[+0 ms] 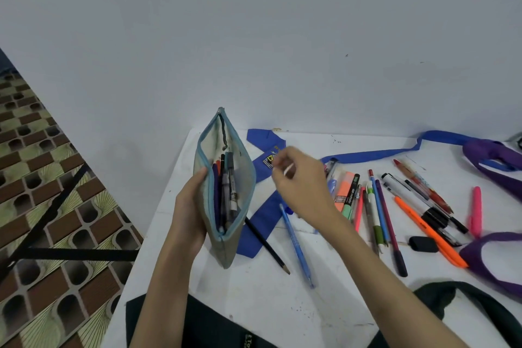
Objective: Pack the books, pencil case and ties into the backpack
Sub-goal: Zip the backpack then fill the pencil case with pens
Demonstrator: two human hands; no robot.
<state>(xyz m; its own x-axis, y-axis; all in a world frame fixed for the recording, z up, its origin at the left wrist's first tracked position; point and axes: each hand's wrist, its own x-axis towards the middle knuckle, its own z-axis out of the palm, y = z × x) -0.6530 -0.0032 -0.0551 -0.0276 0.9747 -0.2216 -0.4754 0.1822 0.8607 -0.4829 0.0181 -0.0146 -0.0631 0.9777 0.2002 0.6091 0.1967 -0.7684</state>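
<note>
My left hand [189, 215] grips a grey pencil case [226, 248] with a light-blue zip and holds it upright above the table's left part. The case gapes open and several pens stand inside. My right hand [302, 186] hovers just right of the opening, its fingertips pinching a thin white pen-like item [288, 169]. A blue tie [367, 154] with a badge lies on the table under and behind my hands. Two purple ties [491, 155] [491, 260] lie at the right. A dark backpack [197, 322] lies at the near edge.
Several loose pens and highlighters [378, 215] are spread over the white table [254, 305] to the right of my hand. A blue pen [296, 246] and a black pencil [268, 246] lie nearer the case. The table's left edge drops to a patterned floor [42, 206].
</note>
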